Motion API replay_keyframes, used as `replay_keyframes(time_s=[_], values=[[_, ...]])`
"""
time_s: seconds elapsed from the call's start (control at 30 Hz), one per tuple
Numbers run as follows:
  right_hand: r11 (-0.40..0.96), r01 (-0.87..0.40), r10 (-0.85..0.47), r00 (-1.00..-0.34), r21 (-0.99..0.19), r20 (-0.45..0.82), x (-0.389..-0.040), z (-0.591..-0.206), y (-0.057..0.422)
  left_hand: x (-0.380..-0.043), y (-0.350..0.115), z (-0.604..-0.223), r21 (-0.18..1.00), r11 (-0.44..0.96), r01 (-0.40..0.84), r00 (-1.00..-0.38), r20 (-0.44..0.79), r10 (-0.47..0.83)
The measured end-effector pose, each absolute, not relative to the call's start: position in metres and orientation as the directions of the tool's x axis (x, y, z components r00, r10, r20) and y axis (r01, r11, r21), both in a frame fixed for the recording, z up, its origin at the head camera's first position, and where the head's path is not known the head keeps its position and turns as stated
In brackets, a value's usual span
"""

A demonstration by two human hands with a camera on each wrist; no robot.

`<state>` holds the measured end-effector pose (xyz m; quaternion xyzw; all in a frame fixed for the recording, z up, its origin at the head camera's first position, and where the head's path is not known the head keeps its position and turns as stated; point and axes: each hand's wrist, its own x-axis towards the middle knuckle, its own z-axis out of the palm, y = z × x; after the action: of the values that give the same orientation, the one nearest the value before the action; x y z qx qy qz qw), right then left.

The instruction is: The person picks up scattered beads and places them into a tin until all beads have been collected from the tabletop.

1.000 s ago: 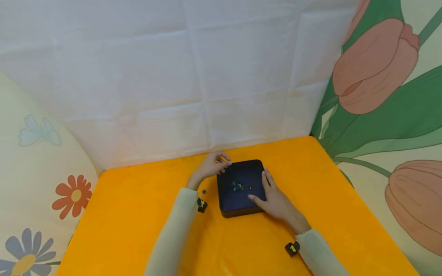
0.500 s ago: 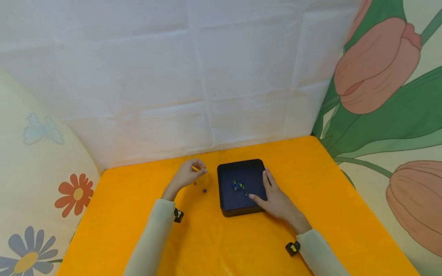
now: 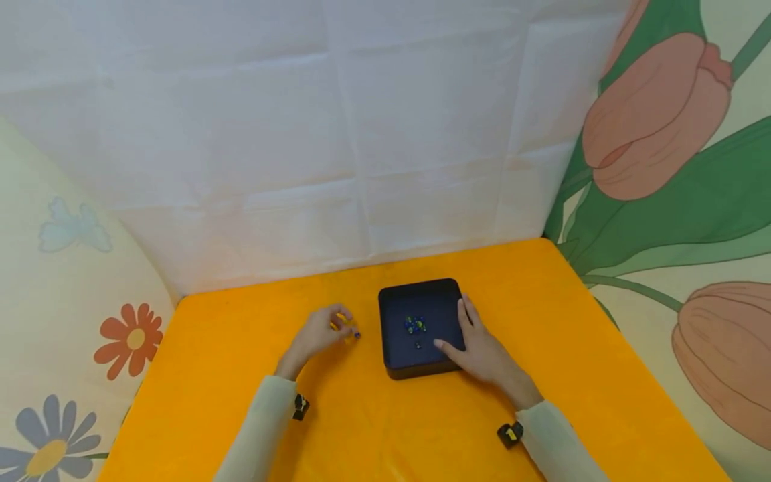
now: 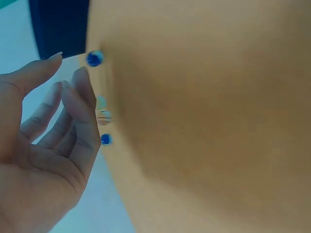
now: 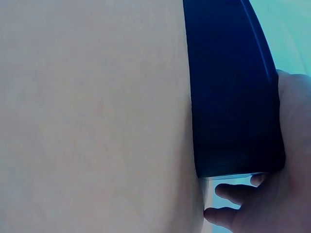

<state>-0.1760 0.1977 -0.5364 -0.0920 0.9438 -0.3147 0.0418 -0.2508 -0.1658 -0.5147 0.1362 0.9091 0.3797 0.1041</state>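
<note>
Close to a blue marble (image 3: 357, 335) on the orange cloth, my left hand (image 3: 322, 329) holds thumb and forefinger apart. The left wrist view has that blue marble (image 4: 95, 58) just beyond the fingertips, with a gap between. Behind the fingers there lie a greenish marble (image 4: 101, 102), a striped marble (image 4: 104, 117) and another blue marble (image 4: 106, 139). My right hand (image 3: 482, 355) grips the right wall of a black square box (image 3: 421, 370), thumb over the rim and fingers outside. Inside it sit a cluster of blue and green marbles (image 3: 415, 325) and one dark marble (image 3: 418, 345).
An orange cloth (image 3: 211, 375) covers the table, whose back edge meets a white hanging sheet (image 3: 271, 167). Flower-printed curtains (image 3: 662, 254) stand at both sides. A small black device (image 3: 510, 435) is worn at each wrist.
My left hand has moved left from the box's rim, then down toward the blue marble. A dark marble rolled leftward across the box floor. The right hand kept its grip.
</note>
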Motion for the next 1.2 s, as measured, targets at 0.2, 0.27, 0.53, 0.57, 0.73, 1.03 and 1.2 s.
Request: replay_keyframes(time_s=[0.2,0.27,0.53,0.57,0.73,1.03,1.2], values=[[0.785,-0.151,-0.197,-0.980,-0.600,-0.011,-0.176,-0.537,0.197,-0.248,-0.166,-0.526,0.666,0.725,0.178,-0.932,-0.122,0.341],[0.787,-0.153,-0.197,-0.980,-0.598,-0.008,-0.176,-0.537,0.198,-0.248,-0.166,-0.527,0.663,0.728,0.176,-0.928,-0.135,0.347],[0.788,-0.144,-0.193,-0.981,-0.599,-0.019,-0.177,-0.538,0.197,-0.251,-0.164,-0.531,0.602,0.771,0.208,-0.928,-0.127,0.350],[0.787,-0.145,-0.195,-0.981,-0.600,-0.019,-0.177,-0.538,0.197,-0.251,-0.164,-0.531,0.596,0.774,0.214,-0.927,-0.125,0.353],[0.787,-0.148,-0.195,-0.981,-0.598,-0.015,-0.177,-0.539,0.196,-0.252,-0.163,-0.534,0.584,0.778,0.230,-0.924,-0.121,0.364],[0.787,-0.144,-0.191,-0.981,-0.600,-0.015,-0.175,-0.536,0.195,-0.252,-0.163,-0.537,0.567,0.772,0.288,-0.911,-0.087,0.404],[0.790,-0.138,-0.187,-0.982,-0.597,-0.021,-0.175,-0.535,0.195,-0.252,-0.163,-0.540,0.561,0.767,0.311,-0.906,-0.070,0.418]])
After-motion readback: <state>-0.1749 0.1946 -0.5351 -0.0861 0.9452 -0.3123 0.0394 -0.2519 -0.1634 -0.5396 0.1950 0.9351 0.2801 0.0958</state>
